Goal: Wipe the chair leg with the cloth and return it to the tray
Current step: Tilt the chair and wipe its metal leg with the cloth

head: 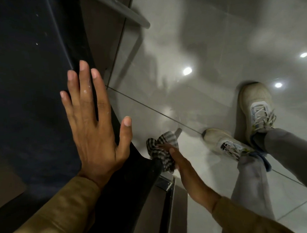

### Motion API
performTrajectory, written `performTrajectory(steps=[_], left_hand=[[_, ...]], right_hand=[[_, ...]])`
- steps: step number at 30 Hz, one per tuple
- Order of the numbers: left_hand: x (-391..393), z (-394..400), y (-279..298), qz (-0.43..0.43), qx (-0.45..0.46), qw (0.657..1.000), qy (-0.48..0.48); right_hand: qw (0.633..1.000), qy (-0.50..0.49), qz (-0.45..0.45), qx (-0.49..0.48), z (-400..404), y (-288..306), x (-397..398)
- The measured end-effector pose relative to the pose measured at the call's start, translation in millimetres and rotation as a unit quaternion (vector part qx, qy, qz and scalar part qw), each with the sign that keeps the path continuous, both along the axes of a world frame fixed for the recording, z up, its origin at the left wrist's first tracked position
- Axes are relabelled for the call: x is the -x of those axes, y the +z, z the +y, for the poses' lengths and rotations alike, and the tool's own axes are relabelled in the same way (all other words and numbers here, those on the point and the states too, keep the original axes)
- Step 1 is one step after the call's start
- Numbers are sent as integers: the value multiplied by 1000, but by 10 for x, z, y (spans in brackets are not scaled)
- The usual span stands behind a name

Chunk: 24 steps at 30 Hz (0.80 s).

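Observation:
My left hand [92, 123] lies flat with fingers spread on the dark blue chair seat [28, 83]. Below the seat's edge, my right hand [180, 166] is shut on a black-and-white checked cloth [161, 151], which is bunched low near the floor. A short piece of the chair leg [178, 132] pokes out just past the cloth; the rest of the leg is hidden by cloth and seat. No tray is in view.
Glossy grey floor tiles [208, 51] spread to the right. My two pale sneakers [257, 107] stand close to the cloth on the right. Another grey chair leg [126, 12] slants across the top. A metal frame part [166, 184] shows under the seat.

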<state>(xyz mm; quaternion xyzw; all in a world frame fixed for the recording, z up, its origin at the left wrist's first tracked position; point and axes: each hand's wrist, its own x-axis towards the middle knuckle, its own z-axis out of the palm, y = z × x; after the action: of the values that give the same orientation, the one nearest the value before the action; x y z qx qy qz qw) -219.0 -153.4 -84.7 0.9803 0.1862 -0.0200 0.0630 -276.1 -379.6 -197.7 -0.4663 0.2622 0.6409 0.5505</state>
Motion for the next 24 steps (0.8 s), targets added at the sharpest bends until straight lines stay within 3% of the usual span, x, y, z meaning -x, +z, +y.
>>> performTrajectory(steps=[3, 6, 10, 15, 19, 24], left_hand=[[-3, -3, 2, -1, 6, 1000, -1], [5, -11, -14, -5, 12, 1000, -2], [22, -6, -27, -12, 11, 1000, -5], [13, 1, -17, -7, 11, 1000, -5], [8, 6, -22, -5, 2, 1000, -7], [-5, 3, -26, -8, 8, 1000, -9]], right_hand=[[998, 33, -28, -35, 67, 89, 65], [996, 39, -85, 14, 175, -407, 44], [996, 63, -33, 54, 201, -935, -126], [998, 32, -43, 42, 122, -375, -51], [992, 21, -125, 14, 53, 305, 103], [990, 40, -138, 3, 131, -232, 200]])
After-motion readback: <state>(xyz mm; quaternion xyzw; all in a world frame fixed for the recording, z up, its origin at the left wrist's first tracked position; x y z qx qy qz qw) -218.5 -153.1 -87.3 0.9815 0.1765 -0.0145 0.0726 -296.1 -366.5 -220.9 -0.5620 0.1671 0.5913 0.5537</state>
